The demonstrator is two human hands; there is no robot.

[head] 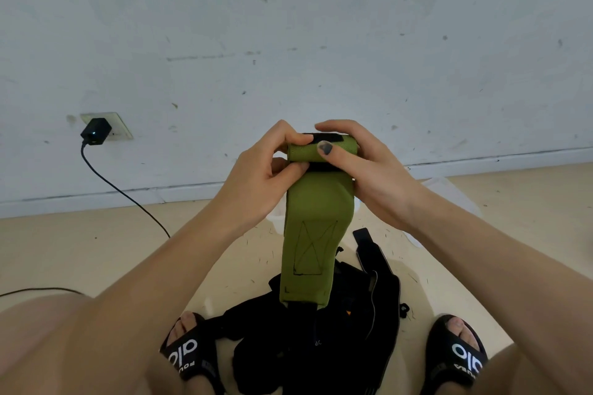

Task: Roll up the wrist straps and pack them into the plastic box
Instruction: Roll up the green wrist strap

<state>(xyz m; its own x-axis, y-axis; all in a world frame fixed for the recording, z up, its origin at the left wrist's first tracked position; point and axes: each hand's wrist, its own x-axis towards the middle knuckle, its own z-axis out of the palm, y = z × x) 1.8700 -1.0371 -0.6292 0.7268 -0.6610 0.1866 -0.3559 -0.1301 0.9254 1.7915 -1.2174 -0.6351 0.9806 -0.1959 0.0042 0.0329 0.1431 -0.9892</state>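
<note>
A green wrist strap (316, 228) hangs in front of me, its top end wound into a small roll between both hands. My left hand (266, 176) pinches the roll's left end with thumb and fingers. My right hand (359, 163) wraps the right end, thumb pressed on the front. The strap's loose tail, with black cross stitching, drops toward a pile of black straps (337, 330) on the floor between my feet. A clear plastic box (449, 192) is partly hidden behind my right forearm.
A black charger (95, 131) is plugged into a wall socket at the left, its cable (128, 196) trailing across the beige floor. My feet in black sandals (186, 359) flank the strap pile. The white wall stands close ahead.
</note>
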